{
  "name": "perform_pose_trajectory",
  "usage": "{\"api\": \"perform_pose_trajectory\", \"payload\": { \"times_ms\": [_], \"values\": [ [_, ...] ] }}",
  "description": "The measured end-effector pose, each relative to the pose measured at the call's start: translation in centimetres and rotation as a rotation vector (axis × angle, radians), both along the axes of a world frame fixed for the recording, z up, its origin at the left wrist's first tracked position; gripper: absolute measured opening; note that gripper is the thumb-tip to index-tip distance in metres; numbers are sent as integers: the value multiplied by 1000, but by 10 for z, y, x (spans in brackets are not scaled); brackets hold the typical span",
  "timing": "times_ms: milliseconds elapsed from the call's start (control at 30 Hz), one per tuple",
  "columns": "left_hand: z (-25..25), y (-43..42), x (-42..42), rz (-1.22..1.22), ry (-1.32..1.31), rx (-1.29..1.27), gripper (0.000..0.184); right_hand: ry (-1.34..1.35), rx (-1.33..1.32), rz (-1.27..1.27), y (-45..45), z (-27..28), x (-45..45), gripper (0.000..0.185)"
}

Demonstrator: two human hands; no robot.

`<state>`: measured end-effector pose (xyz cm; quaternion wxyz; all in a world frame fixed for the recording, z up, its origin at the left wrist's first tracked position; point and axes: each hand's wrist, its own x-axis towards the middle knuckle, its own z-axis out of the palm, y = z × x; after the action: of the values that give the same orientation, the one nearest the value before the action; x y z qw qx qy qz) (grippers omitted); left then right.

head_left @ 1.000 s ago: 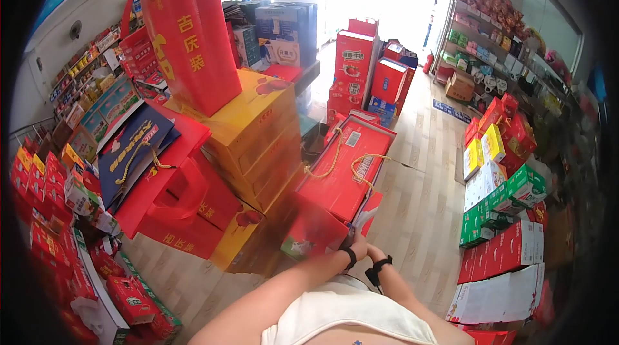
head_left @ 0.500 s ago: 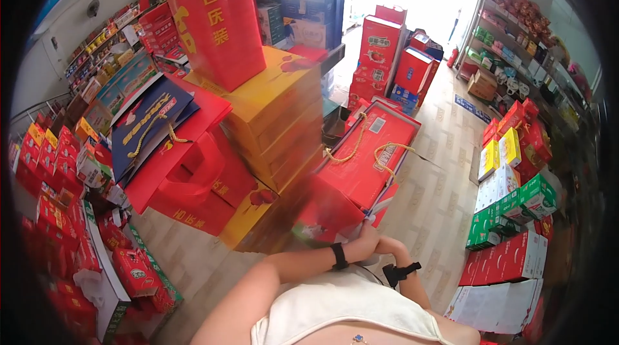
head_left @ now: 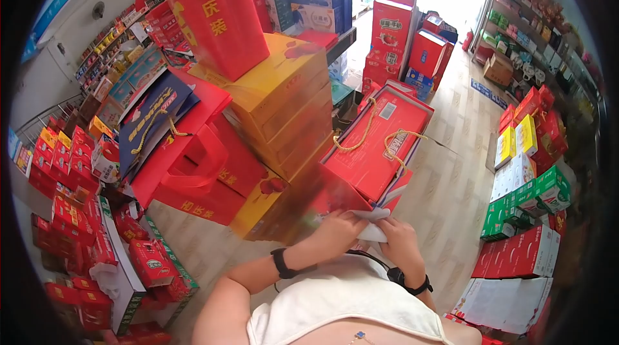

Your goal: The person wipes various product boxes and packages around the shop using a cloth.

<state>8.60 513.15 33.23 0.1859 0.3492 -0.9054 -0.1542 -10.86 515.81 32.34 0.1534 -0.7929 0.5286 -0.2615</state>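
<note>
A red box (head_left: 377, 142) with gold rope handles lies in front of me, with white and red flaps at its near end. At that end my left hand (head_left: 340, 232) has its fingers bent on a small white piece (head_left: 372, 216), which looks like paper. Close beside it on the right, my right hand (head_left: 398, 236) pinches the same white piece. A black band is on each wrist. Left of the red box rises a stack of yellow boxes (head_left: 284, 100), with a tall red bag (head_left: 216, 16) on top. Red bags and a navy bag (head_left: 155, 116) lie further left.
Red milk boxes (head_left: 389, 35) stand beyond the red box. Green, yellow and red boxes (head_left: 525, 200) line the floor at right, below a shelf (head_left: 516, 29). More red boxes (head_left: 77, 222) fill the left side. Pale wood floor (head_left: 445, 197) shows between.
My hands, close together earlier, have moved apart a little, and the white piece now shows between them. The view has shifted, so the boxes sit higher and further right.
</note>
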Motion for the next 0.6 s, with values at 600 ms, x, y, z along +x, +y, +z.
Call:
{"api": "perform_pose_trajectory", "payload": {
  "times_ms": [600],
  "values": [
    [-214, -55, 16, 98, -97, 393, 33, 181, 305, 0, -55, -178, -8, 31]
  ]
}}
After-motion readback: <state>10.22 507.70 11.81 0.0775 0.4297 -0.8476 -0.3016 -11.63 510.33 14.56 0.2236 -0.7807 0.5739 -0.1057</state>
